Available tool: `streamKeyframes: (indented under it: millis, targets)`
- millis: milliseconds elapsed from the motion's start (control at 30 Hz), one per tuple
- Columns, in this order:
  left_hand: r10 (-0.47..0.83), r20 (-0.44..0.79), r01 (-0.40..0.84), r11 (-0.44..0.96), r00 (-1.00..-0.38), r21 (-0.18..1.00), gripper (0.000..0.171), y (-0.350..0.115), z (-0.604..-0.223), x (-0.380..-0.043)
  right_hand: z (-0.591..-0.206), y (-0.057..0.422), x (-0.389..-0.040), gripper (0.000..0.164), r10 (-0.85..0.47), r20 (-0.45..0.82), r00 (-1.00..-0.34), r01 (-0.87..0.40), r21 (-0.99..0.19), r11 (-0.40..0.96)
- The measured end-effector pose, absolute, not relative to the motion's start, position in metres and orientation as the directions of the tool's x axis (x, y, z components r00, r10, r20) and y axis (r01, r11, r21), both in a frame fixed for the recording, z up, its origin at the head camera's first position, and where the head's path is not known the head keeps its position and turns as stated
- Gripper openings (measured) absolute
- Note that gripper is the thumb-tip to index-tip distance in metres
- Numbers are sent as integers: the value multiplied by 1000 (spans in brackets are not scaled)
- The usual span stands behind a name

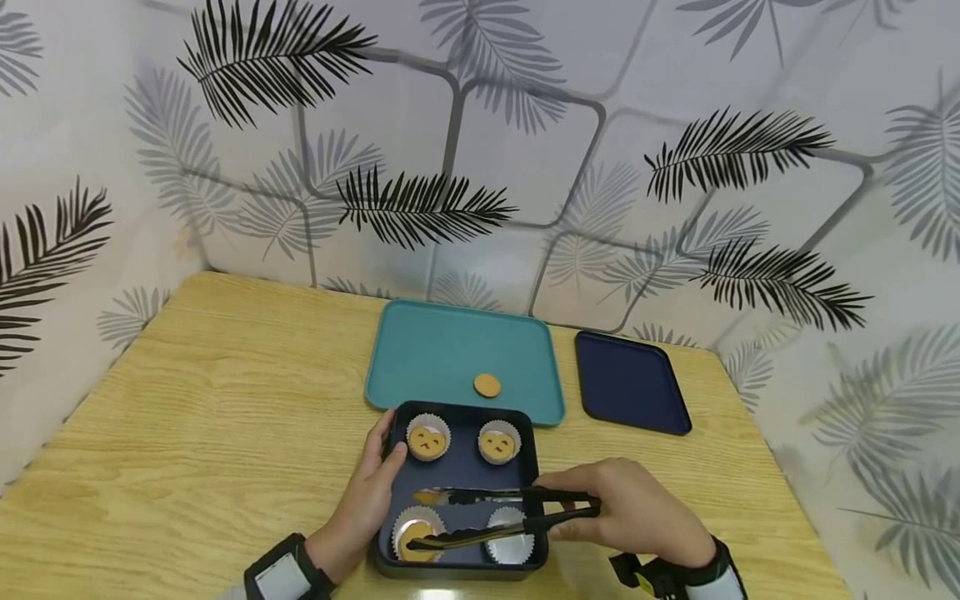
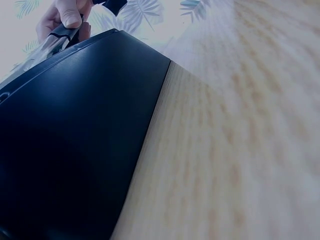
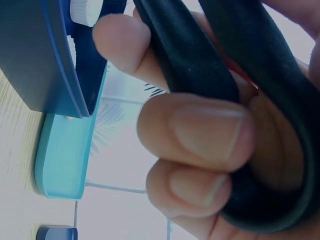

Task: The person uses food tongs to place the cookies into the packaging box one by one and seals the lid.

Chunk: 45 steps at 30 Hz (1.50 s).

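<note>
My left hand [image 1: 363,496] grips the left wall of a dark blue baking pan [image 1: 459,467], thumb over the rim. My right hand [image 1: 626,510] holds black-handled tongs [image 1: 551,521] over the pan. Their arms are spread, with the tips by the near-left paper cup [image 1: 397,533], where a round biscuit [image 1: 416,531] lies. Two face biscuits, one far left [image 1: 427,443] and one far right [image 1: 497,446], sit in paper cups. The near-right paper cup [image 1: 512,547] is partly behind the tongs. In the right wrist view, fingers [image 3: 195,132] wrap the tongs' handles.
Behind the pan lies a teal tray [image 1: 450,350] with one round biscuit [image 1: 487,385] on it. A small navy tray [image 1: 630,379] is at the back right. All stand on a wooden table [image 1: 225,417] against a leaf-patterned wall.
</note>
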<state>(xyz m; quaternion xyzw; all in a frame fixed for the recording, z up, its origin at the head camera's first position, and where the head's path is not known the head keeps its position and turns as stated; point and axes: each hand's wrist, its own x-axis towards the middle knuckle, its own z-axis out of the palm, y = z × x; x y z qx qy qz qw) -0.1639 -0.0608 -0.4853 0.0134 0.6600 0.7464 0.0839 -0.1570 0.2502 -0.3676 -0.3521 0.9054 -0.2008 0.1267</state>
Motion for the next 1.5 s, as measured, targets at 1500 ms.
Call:
streamKeyframes:
  millis: [1500]
  targets:
    - [133,-110,-123,-92,-985,988,59,-61,-484,-164,-398,279,-218,62,-163,13,-987,-161,-255,953]
